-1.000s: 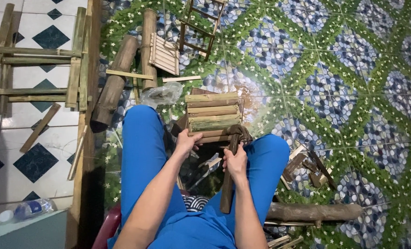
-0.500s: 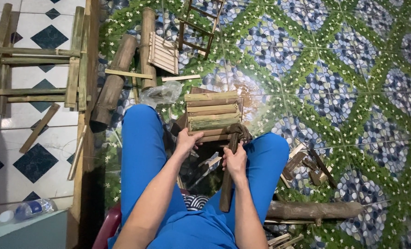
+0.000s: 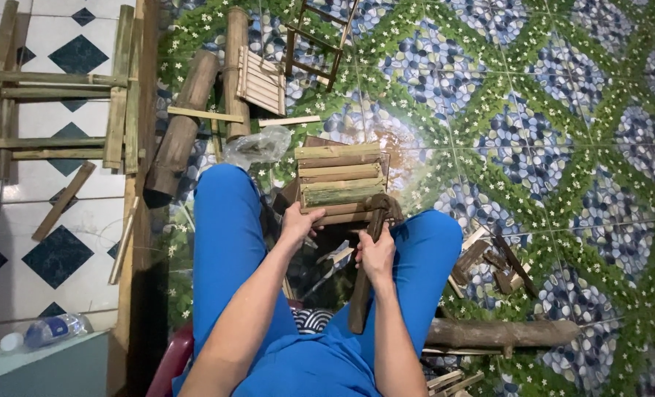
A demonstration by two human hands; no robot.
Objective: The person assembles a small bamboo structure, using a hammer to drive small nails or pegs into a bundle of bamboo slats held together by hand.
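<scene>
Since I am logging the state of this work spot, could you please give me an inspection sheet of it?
Surface: patterned floor tiles, green with pebble diamonds; white tiles with dark diamonds at left.
Job's things: small slatted bamboo piece between the knees; hammer, head against the piece's near edge.
Clutter: bamboo poles, clear plastic bag, small slatted panel, offcuts, log, plastic bottle.
Grippers: left hand rests on the bamboo piece's near edge; right hand has its grip closed on the hammer handle.
Cables: nothing seen.
Surroundings: bamboo frame lying at left; small ladder-like frame at top.
</scene>
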